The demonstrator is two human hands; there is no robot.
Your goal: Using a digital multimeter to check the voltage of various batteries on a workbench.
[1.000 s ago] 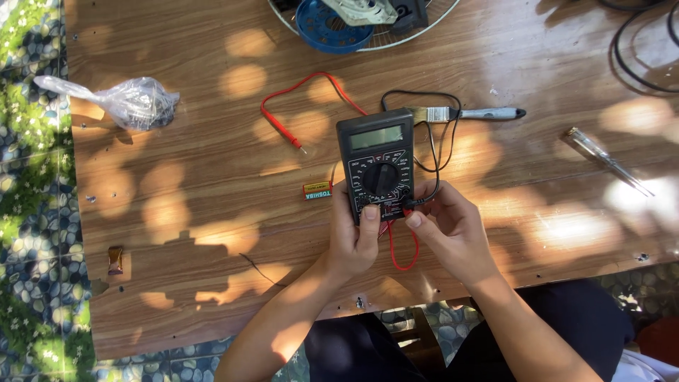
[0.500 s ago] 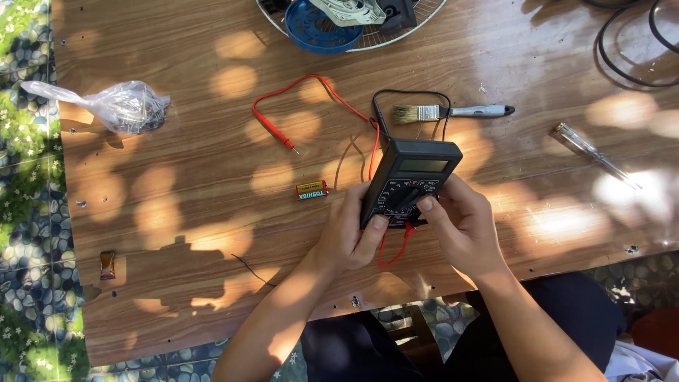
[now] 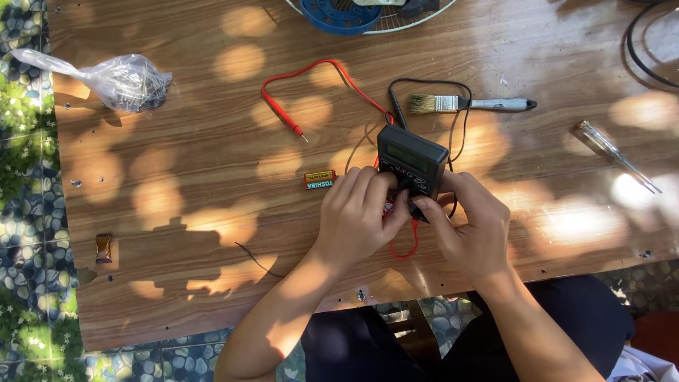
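Wooden table [image 3: 177, 233], sun-dappled, set over pebbled ground; its near edge runs just under the person's forearms. A fan guard with blue hub [image 3: 339, 14] sits at the far edge, well apart from the work.

Black multimeter [image 3: 410, 166] is off the tabletop, tilted, held between both hands above the near-centre of the table, screen end pointing away. Left hand [image 3: 357, 216] is closed around its lower left side, fingers curled over the face. Right hand [image 3: 467, 226] grips the lower right corner, thumb and forefinger pinched at the dial area.

Red test lead [image 3: 311, 78] loops away from the meter to the left, probe tip lying loose on the wood; a further red loop hangs below the hands near the table edge. Black lead [image 3: 431, 88] arcs behind the meter.

Risks, as judged:
- The meter is carried by fingertips only; a slip would drop it onto the table or over the near edge.
- The trailing leads could snag on a wrist, drag the probes and tug the plugs.
- Small battery [image 3: 320, 180] lies just beside the left knuckles; a nudge could roll it off.

Paintbrush [image 3: 470, 105] lies beyond the meter, screwdriver [image 3: 615, 154] to the right, plastic bag [image 3: 120, 81] far left, all clear of the hands.
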